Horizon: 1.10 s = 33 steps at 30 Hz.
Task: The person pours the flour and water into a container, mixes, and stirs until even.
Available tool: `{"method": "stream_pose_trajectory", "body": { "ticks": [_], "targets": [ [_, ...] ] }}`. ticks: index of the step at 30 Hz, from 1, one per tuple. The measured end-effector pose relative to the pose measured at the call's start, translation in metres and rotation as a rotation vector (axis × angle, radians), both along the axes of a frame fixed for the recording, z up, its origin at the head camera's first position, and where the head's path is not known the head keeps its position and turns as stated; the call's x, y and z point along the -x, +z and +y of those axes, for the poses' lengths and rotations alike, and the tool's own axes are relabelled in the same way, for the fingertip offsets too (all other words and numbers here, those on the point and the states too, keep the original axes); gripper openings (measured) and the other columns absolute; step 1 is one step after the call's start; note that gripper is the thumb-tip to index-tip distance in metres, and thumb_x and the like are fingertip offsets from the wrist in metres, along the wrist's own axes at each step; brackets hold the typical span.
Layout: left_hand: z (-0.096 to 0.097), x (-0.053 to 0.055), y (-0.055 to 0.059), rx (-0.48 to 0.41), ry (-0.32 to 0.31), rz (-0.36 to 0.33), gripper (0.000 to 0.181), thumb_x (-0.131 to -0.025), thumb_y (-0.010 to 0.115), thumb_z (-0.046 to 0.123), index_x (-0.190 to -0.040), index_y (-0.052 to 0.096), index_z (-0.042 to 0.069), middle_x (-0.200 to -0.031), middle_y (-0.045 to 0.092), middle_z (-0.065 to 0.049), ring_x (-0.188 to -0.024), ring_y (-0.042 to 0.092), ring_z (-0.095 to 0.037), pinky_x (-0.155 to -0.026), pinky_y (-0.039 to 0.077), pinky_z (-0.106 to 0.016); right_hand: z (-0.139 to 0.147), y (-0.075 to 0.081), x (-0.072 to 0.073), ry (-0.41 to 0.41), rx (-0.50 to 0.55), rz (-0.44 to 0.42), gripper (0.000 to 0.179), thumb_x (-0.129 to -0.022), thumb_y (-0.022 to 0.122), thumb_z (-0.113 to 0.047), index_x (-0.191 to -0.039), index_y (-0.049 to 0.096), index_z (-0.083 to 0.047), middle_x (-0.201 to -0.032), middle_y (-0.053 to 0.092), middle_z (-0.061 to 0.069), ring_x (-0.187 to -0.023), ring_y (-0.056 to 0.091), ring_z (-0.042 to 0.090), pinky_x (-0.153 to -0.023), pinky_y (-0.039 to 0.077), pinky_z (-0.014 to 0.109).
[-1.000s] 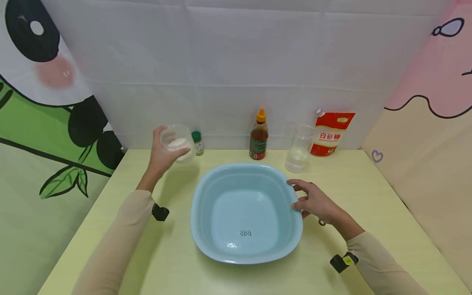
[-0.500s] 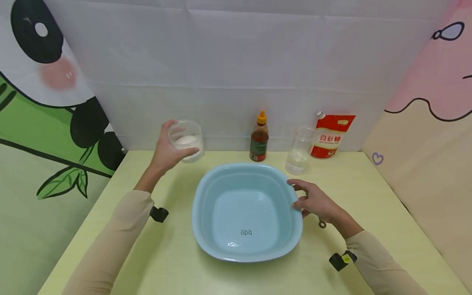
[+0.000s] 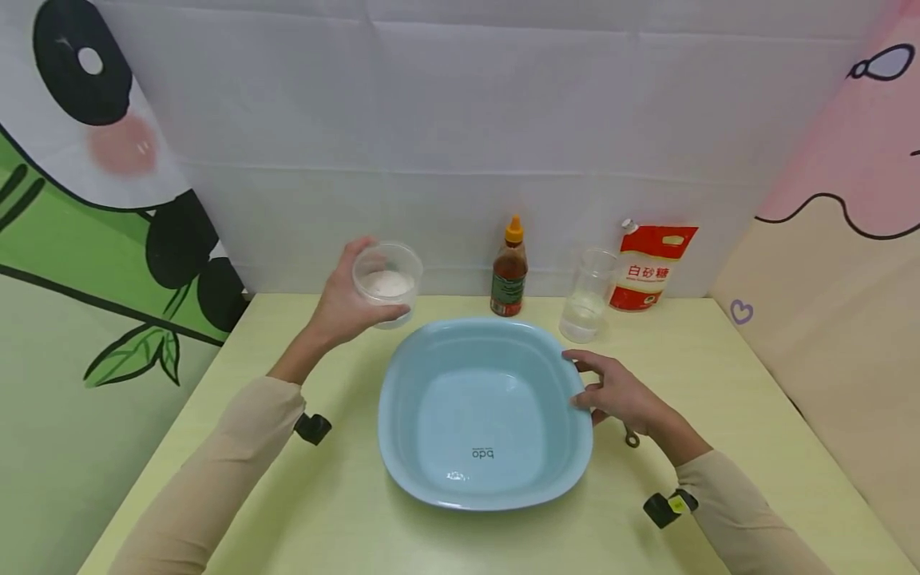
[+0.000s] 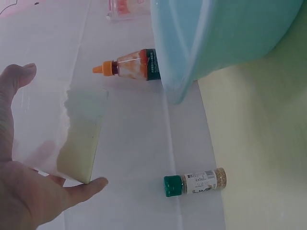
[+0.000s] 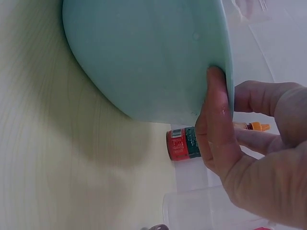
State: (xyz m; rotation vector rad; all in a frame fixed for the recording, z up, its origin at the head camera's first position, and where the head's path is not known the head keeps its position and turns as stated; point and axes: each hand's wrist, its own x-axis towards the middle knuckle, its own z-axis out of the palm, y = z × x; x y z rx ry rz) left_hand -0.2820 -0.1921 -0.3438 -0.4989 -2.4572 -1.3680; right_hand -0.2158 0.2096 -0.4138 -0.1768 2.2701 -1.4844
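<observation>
My left hand (image 3: 348,307) grips a clear plastic container (image 3: 407,307), its thumb and fingers around the sides. White powdery or granular stuff fills the lower part; in the left wrist view it slopes inside the tilted container (image 4: 79,143). The container is in the air by the back left corner of a light blue basin (image 3: 460,407). On the basin's right side, my right hand (image 3: 618,391) pinches the rim. The right wrist view has its fingers on both faces of the basin wall (image 5: 144,57).
Behind the basin stand a sauce bottle (image 3: 509,275) with an orange cap, a tall glass (image 3: 584,307) holding clear liquid, and a red-and-white pouch (image 3: 647,271). A green-capped spice jar (image 4: 196,182) is seen in the left wrist view; the container hides it in the head view.
My left hand has carried the container rightward, closer to the basin, covering the spice jar in the head view. My right hand has stayed on the rim.
</observation>
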Motion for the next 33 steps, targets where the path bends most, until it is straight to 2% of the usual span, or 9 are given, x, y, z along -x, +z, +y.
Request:
{"method": "stream_pose_trajectory", "body": {
  "ticks": [4, 9, 15, 22, 33],
  "targets": [
    [0.004, -0.004, -0.001, 0.039, -0.051, 0.039, 0.099, -0.061, 0.091, 0.004, -0.143, 0.037, 0.012, -0.136, 0.055, -0.025, -0.124, 0.051, -0.041, -0.101, 0.041, -0.056, 0.000, 0.000, -0.001, 0.000, 0.004, -0.001, 0.073, -0.089, 0.067, -0.001, -0.153, 0.032, -0.005, -0.148, 0.040, 0.028, -0.094, 0.070, 0.028, -0.070, 0.060, 0.045],
    [0.006, -0.009, -0.006, 0.091, -0.107, 0.021, 0.100, -0.060, 0.091, 0.003, -0.145, 0.038, 0.013, -0.140, 0.051, -0.022, -0.125, 0.050, -0.042, -0.100, 0.042, -0.057, 0.001, -0.001, -0.002, 0.009, 0.022, 0.001, 0.073, -0.089, 0.066, 0.000, -0.153, 0.032, -0.004, -0.147, 0.040, 0.029, -0.094, 0.070, 0.029, -0.070, 0.060, 0.046],
    [0.009, -0.015, -0.006, 0.202, -0.151, 0.008, 0.100, -0.062, 0.091, 0.007, -0.148, 0.040, 0.014, -0.146, 0.045, -0.018, -0.125, 0.047, -0.040, -0.095, 0.047, -0.057, 0.001, -0.001, -0.001, 0.016, 0.017, 0.005, 0.072, -0.089, 0.066, 0.000, -0.153, 0.033, -0.004, -0.147, 0.040, 0.029, -0.095, 0.070, 0.029, -0.070, 0.060, 0.046],
    [0.017, -0.021, -0.007, 0.318, -0.157, -0.011, 0.103, -0.065, 0.090, 0.014, -0.153, 0.036, 0.018, -0.146, 0.045, -0.016, -0.123, 0.049, -0.038, -0.090, 0.052, -0.057, 0.002, -0.002, 0.000, 0.025, 0.021, 0.004, 0.072, -0.089, 0.066, -0.001, -0.153, 0.033, -0.004, -0.148, 0.040, 0.028, -0.095, 0.070, 0.029, -0.071, 0.060, 0.045],
    [0.025, -0.022, -0.005, 0.460, -0.155, 0.097, 0.097, -0.063, 0.091, 0.021, -0.147, 0.044, 0.024, -0.143, 0.052, -0.005, -0.122, 0.048, -0.031, -0.095, 0.045, -0.058, 0.004, -0.001, 0.000, 0.033, 0.030, 0.003, 0.071, -0.090, 0.065, -0.001, -0.153, 0.033, -0.003, -0.148, 0.040, 0.028, -0.096, 0.070, 0.029, -0.071, 0.060, 0.045]
  ]
}}
